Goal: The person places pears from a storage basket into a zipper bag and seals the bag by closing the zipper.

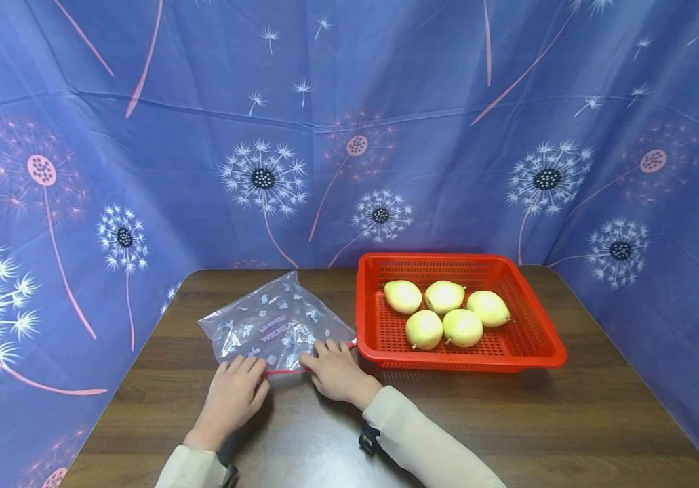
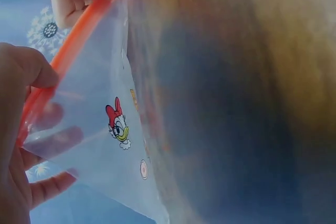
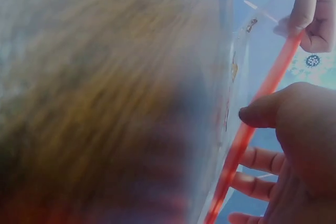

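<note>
A clear plastic zip bag [image 1: 282, 318] with a red zip edge [image 2: 79, 38] and small printed figures lies on the table, its red edge toward the person. The left hand [image 1: 233, 400] pinches that edge near its left end, thumb on one side and fingers seen through the film on the other. Farther along the same edge, the right hand [image 1: 340, 373] grips it between thumb [image 3: 262, 111] and fingers. A cartoon duck head with a red bow [image 2: 117, 121] shows on the bag in the left wrist view.
A red plastic basket [image 1: 544, 352] stands just right of the bag and holds several pale yellow pears [image 1: 425, 330]. Brown wood-grain table [image 1: 508, 420] lies under everything. A blue cloth with dandelion prints [image 1: 447, 169] hangs behind and at both sides.
</note>
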